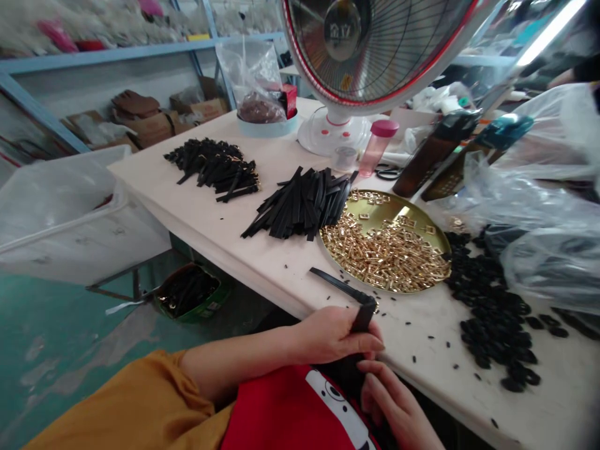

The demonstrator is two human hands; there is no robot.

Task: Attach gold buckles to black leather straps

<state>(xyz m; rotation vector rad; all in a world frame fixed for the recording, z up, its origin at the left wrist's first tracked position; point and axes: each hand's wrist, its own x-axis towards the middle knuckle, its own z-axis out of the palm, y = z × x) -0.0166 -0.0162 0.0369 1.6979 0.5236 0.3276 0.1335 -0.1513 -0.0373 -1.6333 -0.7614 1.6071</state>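
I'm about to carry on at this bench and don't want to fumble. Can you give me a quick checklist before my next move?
1. Black strap gripped: ok, held in the left hand.
2. Right hand holding something: cannot tell; its fingertips are partly hidden near the left hand.
3. Gold buckles at hand: ok, heaped in the round tray.
4. Table surface in front of the tray tidy: not ok, small black bits lie scattered.
5. Fan away from the hands: ok, it stands behind the tray.
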